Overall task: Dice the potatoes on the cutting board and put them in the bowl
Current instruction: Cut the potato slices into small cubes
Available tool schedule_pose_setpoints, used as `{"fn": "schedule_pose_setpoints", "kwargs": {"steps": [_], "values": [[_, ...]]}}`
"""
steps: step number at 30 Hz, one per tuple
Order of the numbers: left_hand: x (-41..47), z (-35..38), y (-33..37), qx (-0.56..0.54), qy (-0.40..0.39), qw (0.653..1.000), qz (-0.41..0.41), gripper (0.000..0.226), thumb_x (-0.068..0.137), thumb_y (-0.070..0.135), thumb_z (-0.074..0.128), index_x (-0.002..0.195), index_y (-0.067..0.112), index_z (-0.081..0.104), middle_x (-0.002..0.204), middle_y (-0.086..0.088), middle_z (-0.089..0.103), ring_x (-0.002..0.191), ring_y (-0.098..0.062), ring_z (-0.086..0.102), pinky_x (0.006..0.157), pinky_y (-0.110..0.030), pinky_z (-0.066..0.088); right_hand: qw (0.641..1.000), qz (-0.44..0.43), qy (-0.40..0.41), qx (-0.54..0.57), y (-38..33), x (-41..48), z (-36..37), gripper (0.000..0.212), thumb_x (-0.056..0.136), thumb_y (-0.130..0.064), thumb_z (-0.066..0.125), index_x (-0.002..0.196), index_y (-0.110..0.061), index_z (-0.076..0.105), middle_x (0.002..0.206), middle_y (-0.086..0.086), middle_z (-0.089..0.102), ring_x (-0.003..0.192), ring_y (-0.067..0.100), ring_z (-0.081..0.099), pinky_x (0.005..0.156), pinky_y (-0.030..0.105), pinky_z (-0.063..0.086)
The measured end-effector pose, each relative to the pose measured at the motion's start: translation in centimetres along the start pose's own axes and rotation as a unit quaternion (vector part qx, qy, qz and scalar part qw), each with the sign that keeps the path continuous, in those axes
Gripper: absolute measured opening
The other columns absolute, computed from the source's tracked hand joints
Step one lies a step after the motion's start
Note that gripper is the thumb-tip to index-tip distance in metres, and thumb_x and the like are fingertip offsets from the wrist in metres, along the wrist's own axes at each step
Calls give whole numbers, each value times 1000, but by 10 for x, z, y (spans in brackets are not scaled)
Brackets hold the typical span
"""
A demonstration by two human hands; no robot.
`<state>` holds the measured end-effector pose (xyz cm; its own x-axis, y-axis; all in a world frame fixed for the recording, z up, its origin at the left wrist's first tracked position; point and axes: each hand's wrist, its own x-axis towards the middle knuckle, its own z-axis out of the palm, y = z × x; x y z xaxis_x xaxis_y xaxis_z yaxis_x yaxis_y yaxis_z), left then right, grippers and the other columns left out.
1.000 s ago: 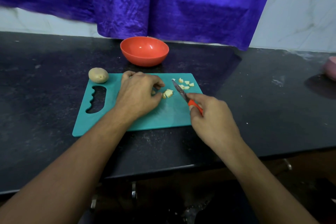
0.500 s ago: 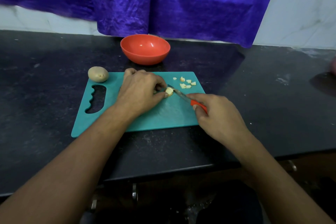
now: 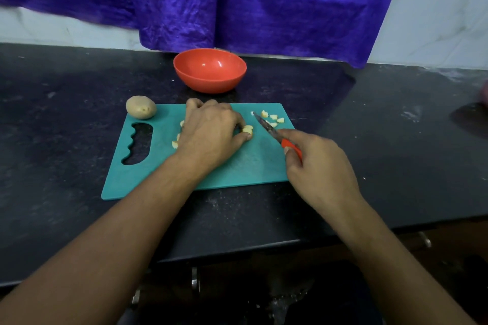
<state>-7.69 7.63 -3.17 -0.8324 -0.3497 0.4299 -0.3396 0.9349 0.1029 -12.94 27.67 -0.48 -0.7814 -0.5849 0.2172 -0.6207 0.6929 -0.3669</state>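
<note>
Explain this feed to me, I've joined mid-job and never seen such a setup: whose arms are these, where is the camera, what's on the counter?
No machine here: these are a person's two bare arms, filmed by one wide-angle camera worn on the head, looking forward and down. On the black stone counter lies a teal plastic cutting board. The left hand pinches a pale cut potato piece on it. The right hand grips a small orange-handled knife, its blade beside that piece, not touching it. Small diced bits lie beyond the blade. A whole brown potato sits at the board's far left corner. The orange-red plastic bowl behind the board looks empty.
</note>
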Motion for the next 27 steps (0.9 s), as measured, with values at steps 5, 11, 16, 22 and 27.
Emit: {"fn": "schedule_pose_setpoints", "kwargs": {"steps": [5,11,16,22,27], "values": [[-1,0,7,16,7,1000,-10,40,89,67,58,102,33,76,100,8,70,102,-19,59,93,-44,35,1000,-16,20,-4,-12,-11,15,47,102,-24,46,145,-41,52,122,-6,66,104,20,63,80,37,53],[-6,1,-3,-21,4,999,-25,37,91,64,60,108,36,76,102,8,71,107,-19,60,95,-42,36,999,-26,27,-31,-27,-13,29,50,104,-23,42,151,-37,43,115,-6,62,94,18,63,75,36,53],[-5,2,-3,-22,9,999,-34,33,89,62,62,107,37,77,100,9,71,106,-18,61,93,-42,34,998,-30,24,-55,-35,-12,32,51,103,-23,42,153,-32,41,116,-3,61,93,21,64,75,37,53],[-4,2,-1,-17,8,999,-40,34,90,62,61,109,38,76,103,9,71,107,-18,60,93,-42,33,996,-19,14,-82,-41,-12,34,54,102,-20,43,155,-30,37,112,-3,60,88,20,65,69,35,51],[-4,2,0,-13,1,999,-39,34,91,63,59,110,40,75,104,9,70,108,-18,60,93,-42,35,994,-23,6,-105,-46,-12,36,55,103,-18,43,157,-26,34,113,-2,61,88,20,64,63,31,40]]}}
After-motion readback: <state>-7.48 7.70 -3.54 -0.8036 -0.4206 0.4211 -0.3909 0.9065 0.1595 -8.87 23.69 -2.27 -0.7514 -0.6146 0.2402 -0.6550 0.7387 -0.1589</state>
